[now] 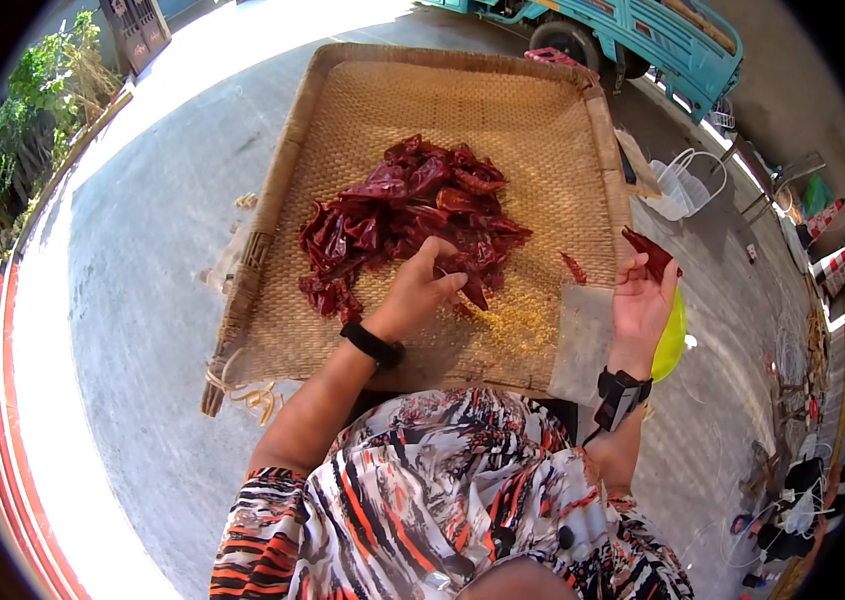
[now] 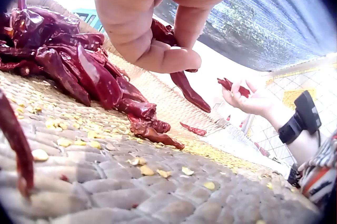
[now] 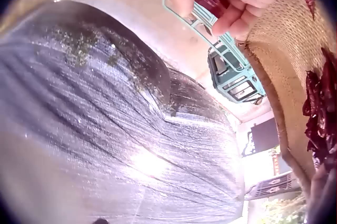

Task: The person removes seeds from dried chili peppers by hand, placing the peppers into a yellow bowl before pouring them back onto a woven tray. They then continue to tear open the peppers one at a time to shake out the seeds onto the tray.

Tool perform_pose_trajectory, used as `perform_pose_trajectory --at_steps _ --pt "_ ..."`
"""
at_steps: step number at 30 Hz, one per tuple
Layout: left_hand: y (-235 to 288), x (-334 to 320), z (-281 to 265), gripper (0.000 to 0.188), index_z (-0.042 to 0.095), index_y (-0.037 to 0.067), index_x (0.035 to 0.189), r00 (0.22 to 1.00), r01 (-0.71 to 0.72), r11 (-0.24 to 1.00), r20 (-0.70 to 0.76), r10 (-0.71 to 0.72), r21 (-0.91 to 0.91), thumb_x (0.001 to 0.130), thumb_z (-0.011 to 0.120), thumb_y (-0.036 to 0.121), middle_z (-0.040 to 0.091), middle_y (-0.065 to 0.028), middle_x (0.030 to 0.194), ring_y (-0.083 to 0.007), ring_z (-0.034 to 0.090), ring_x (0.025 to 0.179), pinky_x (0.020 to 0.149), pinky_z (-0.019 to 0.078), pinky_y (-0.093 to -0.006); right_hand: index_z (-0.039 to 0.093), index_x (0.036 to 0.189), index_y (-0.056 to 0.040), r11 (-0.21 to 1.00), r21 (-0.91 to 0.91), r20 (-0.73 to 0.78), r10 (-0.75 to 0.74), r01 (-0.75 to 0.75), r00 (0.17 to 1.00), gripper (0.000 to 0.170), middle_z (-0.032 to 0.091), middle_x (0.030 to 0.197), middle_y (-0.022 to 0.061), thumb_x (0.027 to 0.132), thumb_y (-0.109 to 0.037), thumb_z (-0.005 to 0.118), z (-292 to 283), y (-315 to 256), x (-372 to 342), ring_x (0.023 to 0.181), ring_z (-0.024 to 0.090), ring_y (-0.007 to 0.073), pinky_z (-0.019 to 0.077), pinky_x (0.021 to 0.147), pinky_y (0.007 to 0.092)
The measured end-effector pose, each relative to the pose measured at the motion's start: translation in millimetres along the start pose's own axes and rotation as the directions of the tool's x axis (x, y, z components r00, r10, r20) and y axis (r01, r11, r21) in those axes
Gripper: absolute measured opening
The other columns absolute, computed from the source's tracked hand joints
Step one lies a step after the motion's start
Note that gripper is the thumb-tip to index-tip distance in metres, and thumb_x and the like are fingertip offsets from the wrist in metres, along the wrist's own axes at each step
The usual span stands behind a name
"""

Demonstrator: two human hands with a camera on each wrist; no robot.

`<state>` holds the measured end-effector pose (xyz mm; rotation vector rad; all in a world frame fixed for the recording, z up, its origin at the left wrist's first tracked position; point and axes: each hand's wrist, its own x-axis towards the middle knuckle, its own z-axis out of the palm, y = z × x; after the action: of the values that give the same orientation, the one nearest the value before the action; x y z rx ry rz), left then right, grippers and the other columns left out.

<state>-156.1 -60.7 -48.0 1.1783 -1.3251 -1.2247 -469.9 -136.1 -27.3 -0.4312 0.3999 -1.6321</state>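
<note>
A pile of dried red chili peppers (image 1: pixel 413 195) lies on a woven tray (image 1: pixel 463 90). Over the near edge of the pile, my left hand (image 1: pixel 413 295) pinches one dried chili pepper (image 2: pixel 189 93) between thumb and fingers, its tip pointing down in the left wrist view. My right hand (image 1: pixel 640 315), raised past the tray's right side, holds another dried chili pepper (image 1: pixel 652 252) between thumb and fingers; in the right wrist view the fingers partly hide this pepper (image 3: pixel 212 2).
Yellow seeds (image 1: pixel 518 330) are scattered on the tray's near right part, with a single small chili (image 1: pixel 574 267) above them. A greyish sheet (image 1: pixel 581 335) covers the near right corner. Beyond are a white bag (image 1: pixel 681 185), a yellow-green object (image 1: pixel 674 340) and a teal cart (image 1: pixel 663 45).
</note>
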Motion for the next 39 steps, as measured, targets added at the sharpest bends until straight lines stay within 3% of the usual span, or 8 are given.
perform_pose_trajectory --at_steps 7,12,15,19,25,31,34,39 --pt "4.7 -0.9 4.3 0.033 0.044 0.004 0.121 0.998 -0.028 0.999 0.047 0.029 -0.025 0.093 0.062 0.005 0.056 -0.0066 0.099 -0.0098 0.057 0.074 0.064 0.0485 -0.0255 0.054 0.125 -0.0042 0.949 -0.215 0.093 0.255 -0.23 0.963 0.034 0.065 0.112 0.0074 0.098 -0.025 0.058 5.1 40.2 -29.6 0.084 0.063 0.0165 0.0528 0.075 0.0313" --pt "2.4 0.5 5.1 0.031 0.045 0.004 0.12 0.996 -0.062 0.998 0.06 0.062 0.001 0.094 0.061 0.005 0.055 -0.0052 0.1 -0.0108 0.058 0.076 0.066 0.0486 -0.0259 0.055 0.121 -0.0028 0.456 -0.873 0.121 0.543 -0.171 0.831 0.035 0.064 0.105 0.0025 0.094 -0.022 0.065 29.7 78.9 -53.1 0.081 0.058 0.0111 0.049 0.071 0.0279" --pt "7.3 -0.6 8.8 0.028 0.045 0.004 0.119 0.995 -0.071 0.996 0.07 0.074 -0.045 0.095 0.06 0.006 0.055 -0.004 0.098 -0.0111 0.058 0.077 0.067 0.0489 -0.0262 0.056 0.12 -0.0023 0.338 -0.939 0.259 0.587 0.058 0.767 0.03 0.062 0.097 0.001 0.094 -0.015 0.063 26.5 96.7 -62.9 0.077 0.057 0.0066 0.0474 0.065 0.0228" --pt "4.8 -1.2 7.6 0.024 0.045 0.004 0.116 0.995 -0.036 0.999 0.093 0.037 -0.011 0.096 0.058 0.007 0.056 -0.0037 0.095 -0.0114 0.059 0.08 0.07 0.0503 -0.0264 0.057 0.117 -0.0018 0.404 -0.911 0.204 0.618 -0.083 0.759 0.027 0.062 0.094 0.0004 0.093 -0.012 0.063 22.3 96.6 -60.1 0.075 0.056 0.0059 0.0477 0.064 0.0235" --pt "8.0 -1.5 8.1 0.015 0.046 0.003 0.107 0.998 -0.025 0.986 0.06 0.035 -0.167 0.096 0.056 0.004 0.06 -0.0077 0.095 -0.0124 0.064 0.082 0.066 0.0522 -0.0257 0.057 0.118 -0.0001 0.326 -0.946 0.159 0.464 -0.001 0.871 0.029 0.062 0.087 -0.0002 0.093 -0.013 0.063 10.1 89.8 -57.6 0.073 0.057 0.0071 0.0478 0.064 0.0252" --pt "23.8 -6.3 -2.2 0.011 0.05 0.003 0.103 1.0 -0.027 0.994 0.002 0.027 -0.103 0.097 0.057 0.008 0.06 -0.0043 0.093 -0.0119 0.065 0.084 0.073 0.0533 -0.0254 0.058 0.116 -0.0063 0.85 -0.524 0.023 0.074 -0.051 0.997 0.025 0.062 0.088 0.0005 0.096 -0.021 0.062 -6.0 35.3 -26.3 0.068 0.057 0.0082 0.0499 0.062 0.025" --pt "27.1 -8.1 0.4 0.011 0.05 0.003 0.103 0.999 0.015 0.981 0.05 -0.005 -0.193 0.097 0.058 0.009 0.06 -0.0029 0.091 -0.0103 0.063 0.082 0.072 0.0518 -0.0245 0.058 0.117 -0.0078 0.98 -0.18 -0.123 0.067 -0.088 0.99 0.027 0.064 0.095 0.0028 0.097 -0.027 0.06 3.4 12.4 -25.4 0.07 0.059 0.0087 0.0513 0.063 0.0243" --pt "24.5 -8.8 15.2 0.014 0.051 0.005 0.102 0.994 0.011 0.988 0.11 0.006 -0.154 0.095 0.062 0.008 0.057 0.0004 0.087 -0.007 0.057 0.076 0.066 0.0464 -0.0215 0.052 0.125 -0.0065 0.615 -0.736 0.075 0.492 -0.285 0.868 0.037 0.063 0.102 0.0048 0.1 -0.034 0.054 27.4 43.6 -57.8 0.077 0.062 0.0102 0.0525 0.069 0.0262"
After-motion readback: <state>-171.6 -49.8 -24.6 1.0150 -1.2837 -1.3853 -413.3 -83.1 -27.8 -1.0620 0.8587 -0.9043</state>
